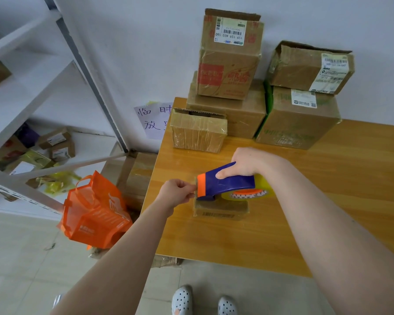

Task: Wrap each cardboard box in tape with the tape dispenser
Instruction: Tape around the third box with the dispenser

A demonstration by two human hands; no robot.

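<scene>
Tape (195, 184) is pinched by the left hand (176, 193); the tape dispenser (225, 183) is gripped by the right hand (248, 162) over a small box (221, 212) at mid frame.

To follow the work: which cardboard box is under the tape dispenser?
The small flat box, lying alone in front, with the tape dispenser over it. The other boxes stand farther back.

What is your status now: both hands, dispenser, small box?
Right hand grips tape dispenser over small cardboard box. Left hand pinches tape end at dispenser's front. Nothing blocking; stacked boxes stand behind.
</scene>
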